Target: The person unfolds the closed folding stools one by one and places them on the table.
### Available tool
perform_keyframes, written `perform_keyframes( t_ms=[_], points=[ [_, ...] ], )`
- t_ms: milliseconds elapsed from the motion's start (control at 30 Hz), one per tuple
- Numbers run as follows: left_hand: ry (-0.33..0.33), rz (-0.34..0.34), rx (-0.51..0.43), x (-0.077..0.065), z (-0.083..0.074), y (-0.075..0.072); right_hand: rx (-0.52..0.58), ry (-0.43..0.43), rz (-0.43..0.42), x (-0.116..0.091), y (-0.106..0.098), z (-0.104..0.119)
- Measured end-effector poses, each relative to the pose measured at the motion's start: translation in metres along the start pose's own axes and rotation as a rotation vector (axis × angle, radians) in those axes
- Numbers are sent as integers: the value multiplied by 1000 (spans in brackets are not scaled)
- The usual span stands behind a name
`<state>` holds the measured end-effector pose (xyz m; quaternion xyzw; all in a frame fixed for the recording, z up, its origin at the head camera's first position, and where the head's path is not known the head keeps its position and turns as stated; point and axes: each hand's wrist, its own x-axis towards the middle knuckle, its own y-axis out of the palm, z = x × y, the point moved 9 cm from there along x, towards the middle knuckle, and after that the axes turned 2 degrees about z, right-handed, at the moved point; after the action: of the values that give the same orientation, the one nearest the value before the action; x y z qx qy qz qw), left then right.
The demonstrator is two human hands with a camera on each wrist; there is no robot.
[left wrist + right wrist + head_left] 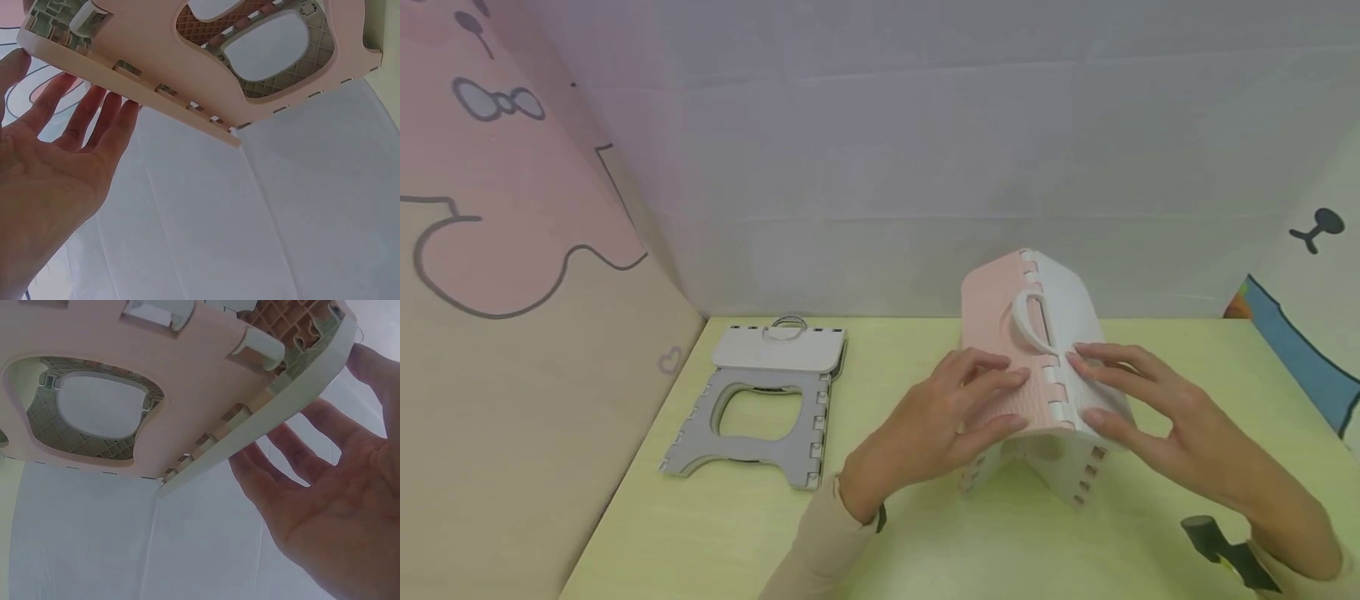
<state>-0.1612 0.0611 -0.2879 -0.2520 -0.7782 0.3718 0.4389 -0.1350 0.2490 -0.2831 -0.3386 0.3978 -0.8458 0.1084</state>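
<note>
A pink and white folding step stool (pixel 1078 304) stands partly unfolded on the table, its hinged top peaked like a roof. A white loop handle (pixel 1032 321) sticks up at the ridge. My left hand (pixel 951 412) rests its fingertips on the pink half, thumb near the front edge. On the white half lie the fingertips of my right hand (pixel 1172 421). Both wrist views look up under the top, where fingers spread along the outer face of the pink panel (pixel 150 90) and the white panel (pixel 281 412). Pink leg panels with oval cutouts show beneath.
A grey and white folding stool (pixel 775 346) lies folded flat at the left of the pale yellow-green table (pixel 895 550). Behind the table rises a plain pale wall covering (pixel 880 167). Printed cloth (pixel 512 333) hangs at the left side.
</note>
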Motion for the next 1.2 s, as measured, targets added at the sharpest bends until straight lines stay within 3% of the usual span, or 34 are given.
perform_keyframes(
  t_ms=[1200],
  points=[
    [-35,-2,-7,6,3,4,11,4,11,1,0,-3]
  ],
)
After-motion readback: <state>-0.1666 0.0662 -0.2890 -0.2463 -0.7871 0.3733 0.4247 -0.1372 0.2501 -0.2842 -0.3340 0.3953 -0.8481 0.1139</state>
